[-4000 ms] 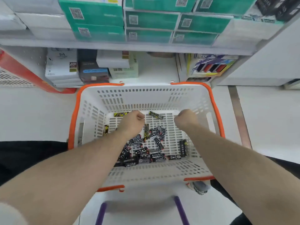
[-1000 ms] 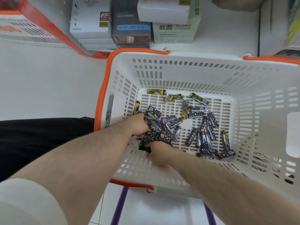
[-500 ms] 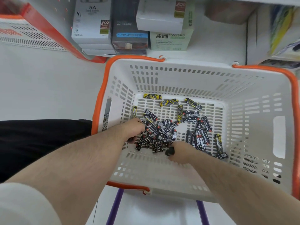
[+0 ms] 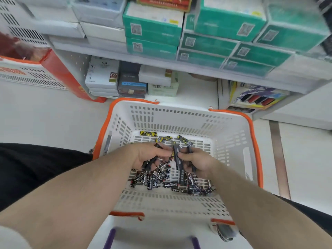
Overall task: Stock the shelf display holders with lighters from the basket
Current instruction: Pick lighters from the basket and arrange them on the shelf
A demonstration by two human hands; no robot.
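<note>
right hand [image 4: 197, 161] grips dark lighter [image 4: 178, 157] upright, long axis near-vertical over basket [image 4: 255, 141]

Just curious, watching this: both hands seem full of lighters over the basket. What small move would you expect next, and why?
Probably lifting both hands up out of the basket toward the shelf. The left hand and right hand each already grip several lighters, held above the loose pile on the basket floor. No display holder is clearly visible, so where exactly they go I cannot tell.
</note>
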